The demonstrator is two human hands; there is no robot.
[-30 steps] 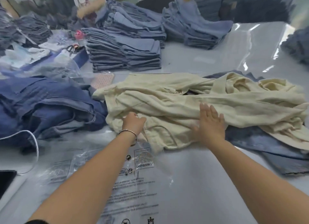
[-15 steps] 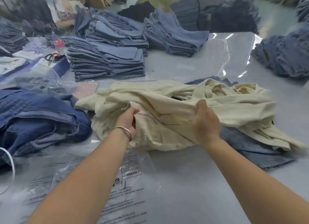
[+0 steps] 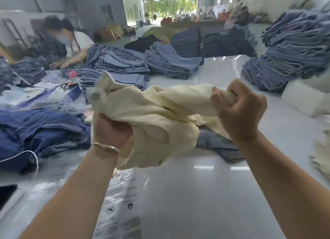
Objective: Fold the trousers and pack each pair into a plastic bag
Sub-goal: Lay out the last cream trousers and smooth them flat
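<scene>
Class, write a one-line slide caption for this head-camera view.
Both hands, left and right, grip cream trousers lifted above a plastic bag on the table.

You are gripping cream trousers (image 3: 153, 117) at mid-frame, left hand (image 3: 111, 129) and right hand (image 3: 239, 108) bunching the cloth above a printed plastic bag (image 3: 119, 203); folded denim stacks (image 3: 166, 62) are filling the upper frame.

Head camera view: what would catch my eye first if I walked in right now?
The cream trousers, bunched and lifted mid-frame, gripped by the left hand and the right hand. Behind them, stacks of folded jeans crowd the table. A printed plastic bag lies flat near the left arm.
</scene>
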